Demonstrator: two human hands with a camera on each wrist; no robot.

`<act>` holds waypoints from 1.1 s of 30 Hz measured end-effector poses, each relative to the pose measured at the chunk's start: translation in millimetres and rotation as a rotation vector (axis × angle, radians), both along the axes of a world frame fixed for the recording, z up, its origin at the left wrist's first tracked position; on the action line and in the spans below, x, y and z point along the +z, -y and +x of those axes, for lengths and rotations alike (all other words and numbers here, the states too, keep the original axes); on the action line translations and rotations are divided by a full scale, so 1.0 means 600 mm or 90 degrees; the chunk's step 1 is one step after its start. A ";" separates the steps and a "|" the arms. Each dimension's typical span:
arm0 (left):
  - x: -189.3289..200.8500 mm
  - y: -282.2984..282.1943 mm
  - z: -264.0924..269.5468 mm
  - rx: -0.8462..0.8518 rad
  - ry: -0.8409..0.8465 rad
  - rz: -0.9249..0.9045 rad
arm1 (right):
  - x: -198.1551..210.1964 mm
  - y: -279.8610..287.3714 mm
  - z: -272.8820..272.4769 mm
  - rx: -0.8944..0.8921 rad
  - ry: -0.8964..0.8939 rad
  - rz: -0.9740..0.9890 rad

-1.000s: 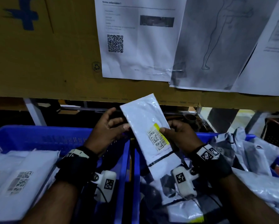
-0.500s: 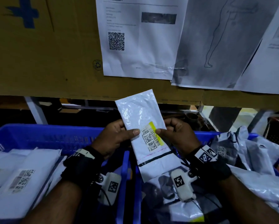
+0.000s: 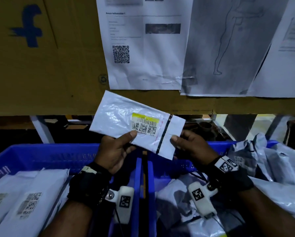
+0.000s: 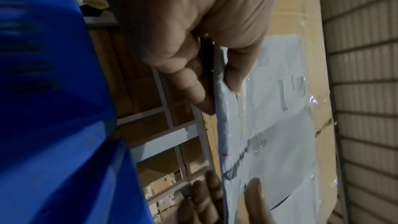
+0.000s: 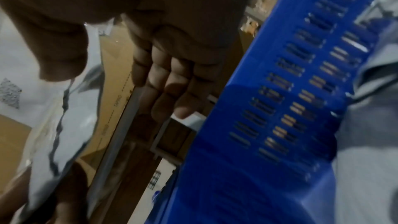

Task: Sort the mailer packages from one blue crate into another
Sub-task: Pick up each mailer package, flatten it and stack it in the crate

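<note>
The left hand (image 3: 115, 153) pinches the bottom edge of a white mailer (image 3: 122, 119), thumb on the front just under the label (image 3: 145, 124) and the other fingers (image 4: 193, 88) curled behind it. The right hand (image 3: 193, 147) pinches the flap end of the same mailer, thumb pressed on the front past a black stripe (image 3: 163, 134), its fingers (image 5: 170, 81) lying behind. The mailer is held up in the middle of the frame, lying almost sideways with its left end tipped up a little. The label has a yellow top strip and bar codes and faces the camera. Below the hands sit two blue crates side by side. The left crate (image 3: 40, 156), at the lower left of the frame, holds flat white packages (image 3: 29, 200) with labels showing. The right crate (image 3: 216, 147), at the lower right, holds a loose heap of crumpled grey bags (image 3: 280, 168). Each wrist wears a black band with a small white camera. Across the top of the frame is brown cardboard (image 3: 49, 74) with sheets of paper (image 3: 148, 48) taped on it, one with a square code.
</note>
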State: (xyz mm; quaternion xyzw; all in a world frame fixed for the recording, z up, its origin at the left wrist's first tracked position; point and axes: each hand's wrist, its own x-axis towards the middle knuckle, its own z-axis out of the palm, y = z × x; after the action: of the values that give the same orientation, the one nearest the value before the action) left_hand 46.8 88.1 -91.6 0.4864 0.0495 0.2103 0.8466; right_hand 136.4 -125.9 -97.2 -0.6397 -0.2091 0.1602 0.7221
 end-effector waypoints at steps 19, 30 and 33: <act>-0.008 -0.080 -0.023 0.010 -0.017 0.160 | 0.011 0.007 0.017 -0.101 -0.063 0.064; 0.055 -0.155 -0.094 -0.071 -0.243 0.426 | 0.041 -0.036 -0.016 0.084 -0.097 -0.060; 0.053 -0.172 -0.102 -0.195 -0.280 0.530 | 0.060 -0.098 -0.018 0.140 -0.049 -0.160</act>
State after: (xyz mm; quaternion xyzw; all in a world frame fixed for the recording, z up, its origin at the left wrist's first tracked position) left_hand -14.3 191.1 -59.9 0.8179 0.0668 -0.0226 0.5711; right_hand 125.3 -67.2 -61.5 -0.6916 -0.2286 0.2875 0.6220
